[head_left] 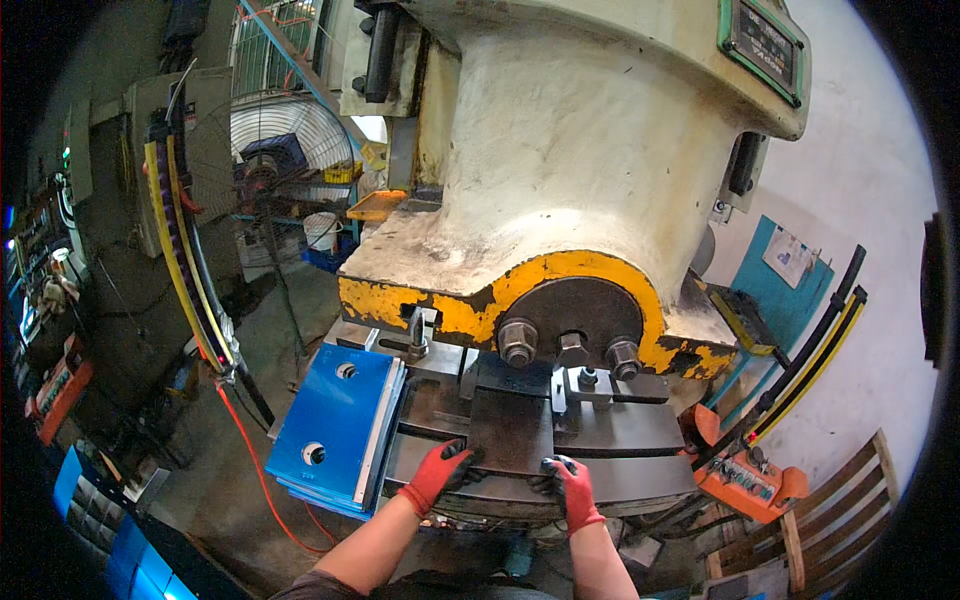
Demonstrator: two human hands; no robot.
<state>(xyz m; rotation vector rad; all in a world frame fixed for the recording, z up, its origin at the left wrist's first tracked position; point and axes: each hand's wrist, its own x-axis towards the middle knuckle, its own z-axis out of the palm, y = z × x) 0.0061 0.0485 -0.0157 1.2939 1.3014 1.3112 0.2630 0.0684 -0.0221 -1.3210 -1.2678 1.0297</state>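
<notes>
My left hand, in a red glove with black fingers, is closed at the near left corner of a dark rectangular metal plate. At the near right corner, my right hand wears a matching glove, its fingers curled in against the edge. The plate lies flat on the slotted steel bed of a large press. Just behind it rises the press's lower ram with a round dark face and big hex nuts. My fingertips are partly hidden.
A stack of blue sheets with round holes lies left of the bed. Upright light-curtain bars stand left, others right. An orange control box sits low right, near a wooden slatted chair. A fan stands behind left.
</notes>
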